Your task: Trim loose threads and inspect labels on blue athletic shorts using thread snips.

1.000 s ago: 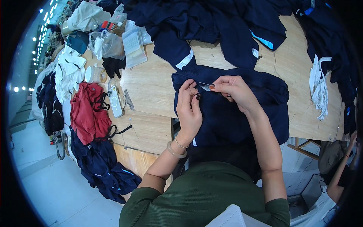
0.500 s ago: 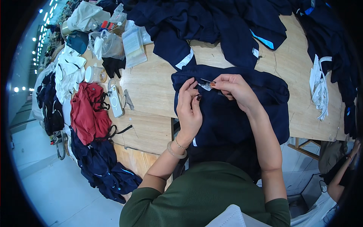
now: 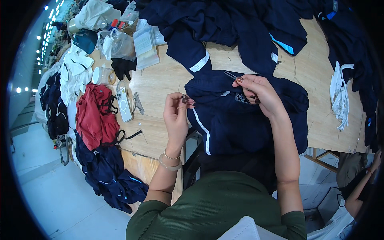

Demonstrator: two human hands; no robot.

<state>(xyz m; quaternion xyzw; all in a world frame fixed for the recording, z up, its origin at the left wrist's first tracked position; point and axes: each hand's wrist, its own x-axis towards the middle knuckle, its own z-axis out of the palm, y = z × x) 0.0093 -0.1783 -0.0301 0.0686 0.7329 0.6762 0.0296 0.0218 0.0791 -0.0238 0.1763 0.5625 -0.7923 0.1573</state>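
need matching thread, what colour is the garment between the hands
The garment is navy, best in head view.

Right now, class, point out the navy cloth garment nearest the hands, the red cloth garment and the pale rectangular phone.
Navy cloth garment [image 3: 240,128]: head view, on its broad lower part.
Red cloth garment [image 3: 95,116]: head view, on its crumpled middle.
Pale rectangular phone [image 3: 123,105]: head view, on its ringed back.

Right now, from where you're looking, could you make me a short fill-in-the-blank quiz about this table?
1. The phone lies just right of crumpled clothing coloured ____.
2. The right hand holds a slim, pointed tool over dark ____ cloth.
3. The bracelets are worn on the person's ____ side.
4. The loose white strips lie toward the picture's ____ edge.

Missing words: red; blue; left; right.
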